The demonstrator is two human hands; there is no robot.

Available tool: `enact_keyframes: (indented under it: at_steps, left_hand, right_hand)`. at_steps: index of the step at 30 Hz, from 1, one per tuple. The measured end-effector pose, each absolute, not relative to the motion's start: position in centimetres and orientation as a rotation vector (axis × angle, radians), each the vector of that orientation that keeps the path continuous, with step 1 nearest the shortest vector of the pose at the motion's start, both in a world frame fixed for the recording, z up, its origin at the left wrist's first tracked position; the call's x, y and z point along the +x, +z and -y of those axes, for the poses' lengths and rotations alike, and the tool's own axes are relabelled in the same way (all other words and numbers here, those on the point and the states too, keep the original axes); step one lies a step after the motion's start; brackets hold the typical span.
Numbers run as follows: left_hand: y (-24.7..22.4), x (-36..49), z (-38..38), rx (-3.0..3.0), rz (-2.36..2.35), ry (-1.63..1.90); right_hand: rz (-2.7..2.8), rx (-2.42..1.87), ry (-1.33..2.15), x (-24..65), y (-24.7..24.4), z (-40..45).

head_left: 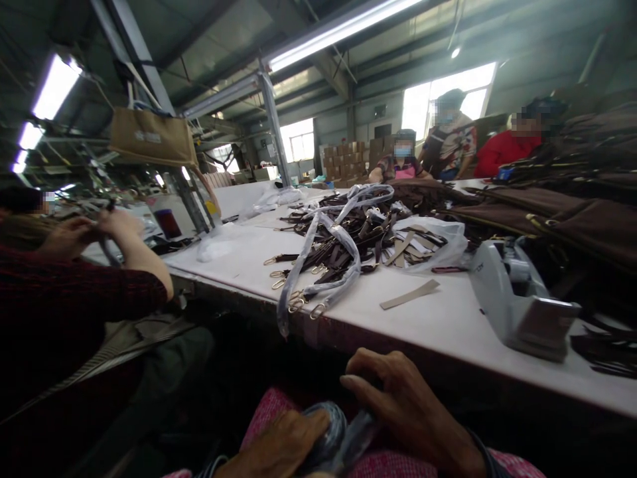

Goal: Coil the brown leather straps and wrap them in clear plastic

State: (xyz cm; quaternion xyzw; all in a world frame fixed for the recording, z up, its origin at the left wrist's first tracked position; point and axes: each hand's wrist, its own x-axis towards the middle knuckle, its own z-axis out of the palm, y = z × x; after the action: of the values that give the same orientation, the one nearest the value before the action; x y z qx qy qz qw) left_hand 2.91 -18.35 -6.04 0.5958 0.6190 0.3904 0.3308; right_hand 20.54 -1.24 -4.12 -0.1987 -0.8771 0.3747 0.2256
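Observation:
My left hand (281,441) is low over my lap, its fingers closed on a strap in clear plastic wrap (332,431) wound into a coil. A length of the strap runs right from the coil to beneath my right hand (398,398). The right hand's fingers are curled, with thumb and forefinger showing; its other fingers are partly hidden against the strap. On the table edge ahead lies another plastic-wrapped strap (348,279) with metal clips, beside a heap of dark straps (343,232) with gold-coloured clips.
On the white table (249,252) stand a tape dispenser (522,299), a loose grey strip (411,294) and an open plastic bag of strips (432,239). Brown bags (572,212) pile up at right. A co-worker's arm (134,252) is close on the left; several people stand or sit beyond.

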Motion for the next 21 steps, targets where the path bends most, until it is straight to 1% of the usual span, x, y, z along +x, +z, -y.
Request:
enact_keyframes:
  at_steps: [2, 5, 8, 11, 13, 16, 21]
  left_hand:
    - [-7.0, 3.3, 18.0, 1.642, -1.728, 0.935]
    - [-9.6, 3.8, 17.1, 1.683, -1.870, 0.842]
    - [-10.5, 4.3, 16.1, 1.611, -1.772, 0.699]
    - [-7.3, 5.0, 15.5, 1.394, -1.491, 0.647]
    - [-4.0, 5.5, 15.4, 1.178, -1.366, 0.786]
    - [-0.1, 6.0, 15.3, 1.039, -1.245, 0.997]
    - [2.1, 6.2, 14.0, 0.699, -1.016, 1.369]
  right_hand:
    - [2.440, -0.558, 0.955, 20.0, -4.5, 0.7]
    - [2.388, -0.557, 0.873, 19.4, -6.6, 0.6]
    - [2.273, -0.478, 0.956, 19.2, -8.9, 1.1]
    - [2.147, -0.454, 1.122, 19.1, -9.6, 1.6]
    - [2.063, -0.509, 1.234, 19.0, -9.1, 1.8]
    - [1.854, -0.584, 1.355, 18.5, -8.1, 2.4]
    - [1.594, -0.585, 1.444, 17.5, -7.9, 4.9]
